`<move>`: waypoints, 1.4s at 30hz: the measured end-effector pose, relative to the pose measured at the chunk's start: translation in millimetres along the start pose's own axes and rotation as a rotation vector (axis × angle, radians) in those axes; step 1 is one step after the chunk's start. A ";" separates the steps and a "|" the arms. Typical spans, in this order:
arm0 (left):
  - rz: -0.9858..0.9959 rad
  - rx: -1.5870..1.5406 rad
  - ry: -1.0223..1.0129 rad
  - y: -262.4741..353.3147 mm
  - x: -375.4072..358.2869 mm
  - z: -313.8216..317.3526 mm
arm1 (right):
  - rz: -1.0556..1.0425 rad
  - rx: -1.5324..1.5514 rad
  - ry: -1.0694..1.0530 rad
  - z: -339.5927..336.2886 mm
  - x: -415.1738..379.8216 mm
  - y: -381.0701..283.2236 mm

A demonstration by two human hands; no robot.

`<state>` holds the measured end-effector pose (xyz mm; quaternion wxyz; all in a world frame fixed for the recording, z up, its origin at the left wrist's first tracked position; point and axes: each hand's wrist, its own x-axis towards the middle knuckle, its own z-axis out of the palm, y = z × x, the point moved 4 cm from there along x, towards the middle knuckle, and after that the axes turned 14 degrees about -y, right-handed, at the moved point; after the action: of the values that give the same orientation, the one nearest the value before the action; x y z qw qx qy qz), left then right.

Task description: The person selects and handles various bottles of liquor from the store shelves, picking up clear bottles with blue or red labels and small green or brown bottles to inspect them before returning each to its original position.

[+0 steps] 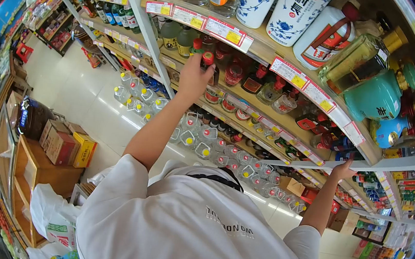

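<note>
My left hand reaches into the second shelf, its fingers closed around a dark bottle with a red cap. Beside it stand a green bottle with a red cap and a pale green bottle. To the right sits a red-labelled glass jar bottle, followed by a dark red-capped bottle. Out to the right, my right hand rests closed on the grey shelf post; some of its fingers are hidden.
White porcelain bottles and a turquoise jug line the upper shelf above my hands. Clear jugs crowd the floor along the shelf base. Cartons sit on a wooden stand behind my left side.
</note>
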<state>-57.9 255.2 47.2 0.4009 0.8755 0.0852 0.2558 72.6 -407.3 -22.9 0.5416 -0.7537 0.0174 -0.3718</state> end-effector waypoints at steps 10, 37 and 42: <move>-0.003 0.156 -0.009 -12.7 33.5 25.9 | 0.067 0.008 0.042 -3.6 2.3 17.0; 0.046 0.303 0.017 -32.1 38.3 60.2 | -0.020 -0.006 0.054 -1.3 2.6 11.4; 0.002 0.257 -0.009 -22.0 31.4 60.4 | 0.038 -0.028 0.056 -0.6 -3.2 -1.9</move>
<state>1.3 241.1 9.6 0.2857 0.9209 0.1144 0.2391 69.2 -405.6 -23.0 0.5375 -0.7499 0.0521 -0.3820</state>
